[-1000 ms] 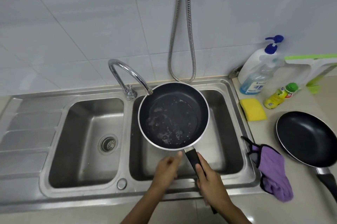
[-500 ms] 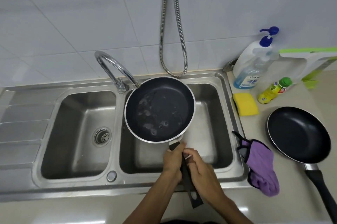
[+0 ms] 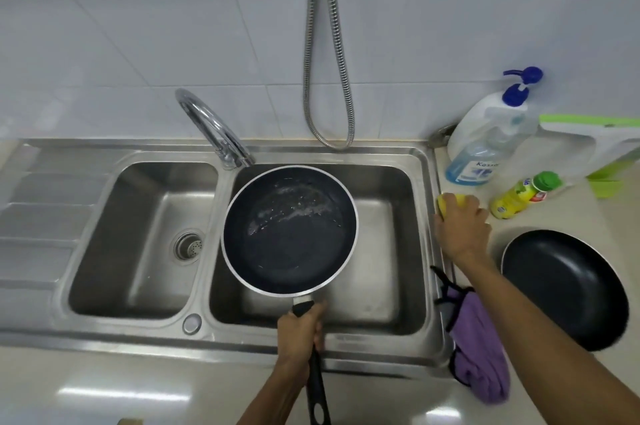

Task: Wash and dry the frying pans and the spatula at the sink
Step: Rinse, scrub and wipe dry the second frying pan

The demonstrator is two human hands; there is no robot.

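**Black frying pan [image 3: 289,230] held over the right basin, other hand on the sponge**

So the left hand [image 3: 299,331] has its fingers clenched round the black handle [image 3: 317,386], up near where it meets the pan. The rest of the handle sticks out toward the bottom edge of the view. The pan is held above the right basin of the steel double sink [image 3: 138,331], roughly level, open side up. Its far rim sits just under the spout of the curved chrome faucet [image 3: 214,126]. There are whitish wet streaks and specks across the far half of the dark inside.

The right hand [image 3: 462,227] is out on the counter just beside the sink's right rim. Its fingers are curled down over the yellow sponge [image 3: 445,201], grasping it. Only a bit of the sponge pokes out past the knuckles.

The second frying pan [image 3: 564,289] sits on the counter to the right of that arm, open side up. A purple cloth [image 3: 479,352] is bunched over the sink's right edge, between the basin and that pan.

Back by the wall there's a clear soap bottle [image 3: 485,144] with a blue pump. A small yellow bottle [image 3: 523,194] with a green cap stands near it. A metal shower hose [image 3: 327,43] loops down the white tiles behind the sink. The left basin has its drain strainer [image 3: 188,246] showing.
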